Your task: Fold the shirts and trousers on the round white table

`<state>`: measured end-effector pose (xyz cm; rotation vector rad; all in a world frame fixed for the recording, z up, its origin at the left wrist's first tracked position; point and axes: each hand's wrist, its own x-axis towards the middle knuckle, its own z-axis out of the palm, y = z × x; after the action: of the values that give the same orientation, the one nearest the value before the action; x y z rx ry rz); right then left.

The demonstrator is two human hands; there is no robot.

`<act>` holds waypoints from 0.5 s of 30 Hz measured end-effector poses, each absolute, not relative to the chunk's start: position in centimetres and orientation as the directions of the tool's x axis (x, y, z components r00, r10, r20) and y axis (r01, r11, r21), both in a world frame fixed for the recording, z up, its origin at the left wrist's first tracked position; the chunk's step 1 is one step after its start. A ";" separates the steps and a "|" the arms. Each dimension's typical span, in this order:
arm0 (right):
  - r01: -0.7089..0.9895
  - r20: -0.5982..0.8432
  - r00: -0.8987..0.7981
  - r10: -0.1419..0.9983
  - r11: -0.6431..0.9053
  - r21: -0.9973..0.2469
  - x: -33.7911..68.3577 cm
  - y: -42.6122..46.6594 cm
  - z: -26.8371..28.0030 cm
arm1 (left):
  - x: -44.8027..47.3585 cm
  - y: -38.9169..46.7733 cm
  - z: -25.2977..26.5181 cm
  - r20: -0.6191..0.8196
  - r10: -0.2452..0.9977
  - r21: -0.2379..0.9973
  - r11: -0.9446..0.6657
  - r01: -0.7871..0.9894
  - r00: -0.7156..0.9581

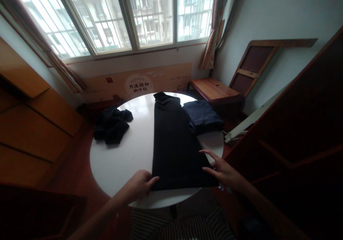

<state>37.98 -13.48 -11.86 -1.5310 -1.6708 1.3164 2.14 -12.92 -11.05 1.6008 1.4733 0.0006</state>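
Through the head camera I see a black garment [174, 143] laid long and flat on a round white table [115, 165]. It runs from the middle of the frame down to the lower centre, narrow and bunched at its far end, wider at its near edge. At the lower centre, my left hand [143, 184] is at the garment's near left corner: the thumb lies over the cloth and the fingers curl in below, clamped on that corner. My right hand [216, 166], lower right of centre, is at the slanting right edge near the other corner. Its thumb and forefinger are spread well apart over the cloth; I can't make out what the remaining fingers are doing.

On the table's left side I have a crumpled heap of black clothing [111, 125], apart from the garment. Right of centre, a folded dark blue cloth [203, 116] sits right beside the garment's upper part. Beyond the table, a low wooden bench [214, 89] stands by the wall, and a barred window [150, 14] fills the top of the frame.
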 end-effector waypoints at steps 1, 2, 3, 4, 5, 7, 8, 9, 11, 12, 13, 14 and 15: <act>0.502 -0.213 -0.245 0.946 -0.064 -0.862 37.9 -14.0 -11.8 | 1.9 -13.2 -11.1 -0.572 0.773 0.591 0.156 0.791 0.275; 0.565 -0.184 -0.243 0.953 -0.016 -0.825 37.8 -14.4 -11.6 | 1.7 -13.6 -11.1 -0.584 0.767 0.576 0.163 0.801 0.264; 0.629 -0.140 -0.224 0.964 0.033 -0.776 37.8 -14.7 -11.3 | 1.5 -13.9 -11.0 -0.593 0.763 0.559 0.160 0.813 0.257; 0.692 -0.077 -0.190 0.979 0.078 -0.718 37.7 -14.8 -10.9 | 1.3 -14.2 -10.8 -0.595 0.762 0.538 0.141 0.831 0.255; 0.742 -0.001 -0.155 0.988 0.116 -0.660 37.5 -14.7 -10.4 | 1.1 -14.3 -10.4 -0.588 0.765 0.508 0.097 0.856 0.263; 0.786 0.146 -0.160 0.976 0.215 -0.579 36.8 -13.4 -9.0 | 1.1 -13.9 -9.2 -0.524 0.797 0.424 -0.062 0.903 0.301; 0.780 0.203 -0.218 0.955 0.296 -0.552 36.2 -12.2 -8.2 | 1.2 -13.2 -8.6 -0.454 0.829 0.371 -0.157 0.915 0.326; 0.753 0.252 -0.299 0.920 0.390 -0.530 35.3 -10.6 -7.3 | 1.5 -12.2 -7.9 -0.358 0.865 0.320 -0.241 0.916 0.352; 0.677 0.321 -0.470 0.822 0.569 -0.467 33.2 -6.1 -5.6 | 2.3 -9.2 -7.1 -0.127 0.903 0.259 -0.370 0.892 0.411; 0.646 0.343 -0.525 0.779 0.627 -0.435 32.1 -3.5 -4.8 | 2.7 -7.5 -6.9 -0.032 0.891 0.246 -0.432 0.868 0.453; 0.614 0.326 -0.592 0.737 0.674 -0.410 30.9 -0.8 -4.0 | 3.1 -5.8 -7.1 0.032 0.861 0.240 -0.499 0.833 0.507; 0.587 0.300 -0.641 0.707 0.703 -0.402 29.8 2.0 -3.4 | 3.4 -4.3 -7.4 0.052 0.815 0.227 -0.572 0.788 0.577; 0.589 0.282 -0.639 0.716 0.691 -0.420 28.8 4.6 -2.9 | 3.6 -3.0 -8.0 0.048 0.765 0.214 -0.636 0.741 0.642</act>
<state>28.84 4.58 -2.92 -1.0109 -2.4736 0.4041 3.56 -3.04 -7.99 2.6862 1.2434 0.1998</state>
